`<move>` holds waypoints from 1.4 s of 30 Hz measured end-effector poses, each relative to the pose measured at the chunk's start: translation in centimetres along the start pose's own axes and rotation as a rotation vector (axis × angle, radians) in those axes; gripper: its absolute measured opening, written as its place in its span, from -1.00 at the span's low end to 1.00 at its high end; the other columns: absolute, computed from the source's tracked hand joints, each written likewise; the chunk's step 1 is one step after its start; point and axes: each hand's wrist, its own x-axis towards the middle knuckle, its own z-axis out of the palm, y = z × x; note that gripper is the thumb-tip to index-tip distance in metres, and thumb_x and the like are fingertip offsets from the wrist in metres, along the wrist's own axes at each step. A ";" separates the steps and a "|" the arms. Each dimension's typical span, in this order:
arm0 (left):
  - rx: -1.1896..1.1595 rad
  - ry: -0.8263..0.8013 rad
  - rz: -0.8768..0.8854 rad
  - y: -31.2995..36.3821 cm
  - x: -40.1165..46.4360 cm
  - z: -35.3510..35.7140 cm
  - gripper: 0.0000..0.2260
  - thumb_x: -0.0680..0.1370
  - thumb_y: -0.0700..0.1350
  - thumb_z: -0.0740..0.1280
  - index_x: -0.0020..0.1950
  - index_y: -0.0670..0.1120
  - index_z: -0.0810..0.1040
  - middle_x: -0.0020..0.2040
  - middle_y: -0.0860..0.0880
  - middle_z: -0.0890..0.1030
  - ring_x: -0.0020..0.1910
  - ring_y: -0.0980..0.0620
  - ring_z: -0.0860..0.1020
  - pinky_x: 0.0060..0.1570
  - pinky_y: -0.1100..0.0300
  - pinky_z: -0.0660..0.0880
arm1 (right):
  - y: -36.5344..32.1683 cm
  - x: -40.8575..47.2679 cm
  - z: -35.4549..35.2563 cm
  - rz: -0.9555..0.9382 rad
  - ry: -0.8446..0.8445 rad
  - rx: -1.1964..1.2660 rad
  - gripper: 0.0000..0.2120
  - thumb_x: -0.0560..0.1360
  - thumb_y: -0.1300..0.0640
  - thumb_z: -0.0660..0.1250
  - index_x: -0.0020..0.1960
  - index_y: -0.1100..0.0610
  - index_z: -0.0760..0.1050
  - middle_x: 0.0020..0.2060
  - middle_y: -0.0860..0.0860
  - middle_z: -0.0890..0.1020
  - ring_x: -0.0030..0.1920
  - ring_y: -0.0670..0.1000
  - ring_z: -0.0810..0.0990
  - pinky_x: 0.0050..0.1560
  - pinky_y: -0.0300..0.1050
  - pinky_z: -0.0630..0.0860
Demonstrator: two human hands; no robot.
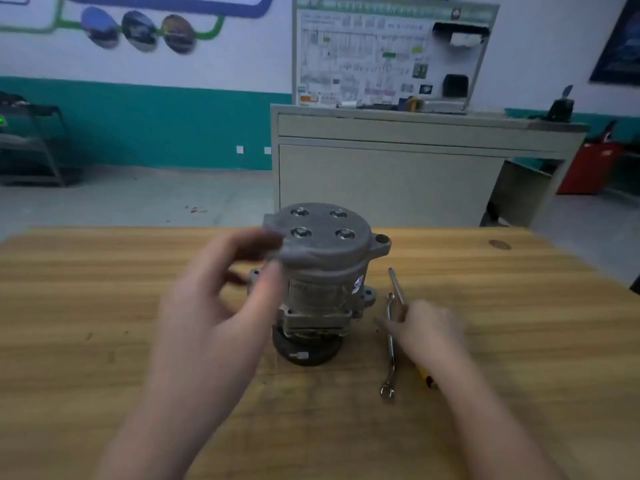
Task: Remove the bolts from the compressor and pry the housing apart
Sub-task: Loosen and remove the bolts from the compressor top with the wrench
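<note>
Workshop room with white and teal walls, a grey cabinet [398, 174] carrying a diagram board [381, 53], and a red box [588, 168] on the floor at far right. Nearest the viewer, a wooden surface [104, 306] fills the lower half of the scene.

At its centre stands the compressor [322, 282], a grey metal cylinder set upright on its dark pulley end. Its flat top plate faces up and carries four bolts [300, 232] in a square pattern, all seated in place.

Left hand [214, 299] reaches up to the compressor's left side, motion-blurred; its fingers [266, 289] are loosely spread, thumb and forefinger tips at the edge of the housing, gripping nothing.

Just right of the compressor a slim metal wrench [390, 348] lies lengthwise on the surface. Beside it lies a screwdriver [396, 285] with a yellow handle, its shaft pointing away from the viewer. Right hand [429, 334] lies over the screwdriver, covering its middle; blur hides whether the fingers grasp it, so I cannot tell.
</note>
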 end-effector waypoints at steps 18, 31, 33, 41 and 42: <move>1.051 -0.404 0.273 -0.9 5.6 4.8 -0.25 0.42 0.47 -0.17 0.54 0.19 0.16 0.55 0.05 0.24 0.56 0.01 0.11 0.50 -0.05 0.05 | 0.5 0.2 -2.0 0.027 -0.076 0.828 -0.75 0.58 0.10 0.23 -0.23 0.19 0.49 -0.42 0.06 0.45 -0.41 0.04 0.41 -0.35 -0.05 0.36; 1.005 -0.453 0.243 -1.6 7.2 3.5 -0.31 0.47 0.45 -0.01 0.55 0.20 0.12 0.56 0.08 0.21 0.55 0.05 0.10 0.49 -0.04 0.05 | -5.1 -1.5 -10.0 -0.306 0.090 1.910 -0.93 0.62 0.25 0.16 0.07 0.26 0.33 -0.30 0.19 0.64 -0.35 0.11 0.67 -0.37 -0.15 0.60; 1.004 -0.449 0.257 -1.5 7.0 3.6 -0.31 0.46 0.45 -0.02 0.55 0.21 0.11 0.56 0.08 0.20 0.55 0.05 0.09 0.50 -0.03 0.04 | -5.2 -1.5 -9.5 -0.316 0.090 1.893 -0.90 0.62 0.24 0.16 0.11 0.24 0.31 -0.25 0.24 0.62 -0.32 0.15 0.67 -0.35 -0.12 0.61; 0.988 -0.431 0.290 -1.5 6.5 3.8 -0.32 0.47 0.46 0.01 0.54 0.23 0.10 0.56 0.10 0.18 0.56 0.06 0.06 0.51 -0.02 -0.03 | -3.8 -1.4 -11.4 -0.384 0.081 1.302 -0.76 0.67 0.10 0.06 -0.06 0.09 0.46 -0.52 -0.04 0.52 -0.44 -0.07 0.52 -0.34 -0.17 0.49; 0.987 -0.426 0.292 -1.6 6.5 3.9 -0.32 0.47 0.46 0.01 0.54 0.23 0.11 0.56 0.10 0.19 0.56 0.06 0.06 0.51 -0.02 -0.03 | -3.6 -1.4 -11.8 -0.449 0.068 1.107 -0.78 0.66 0.11 0.09 -0.06 0.06 0.49 -0.53 -0.07 0.48 -0.46 -0.10 0.47 -0.39 -0.23 0.46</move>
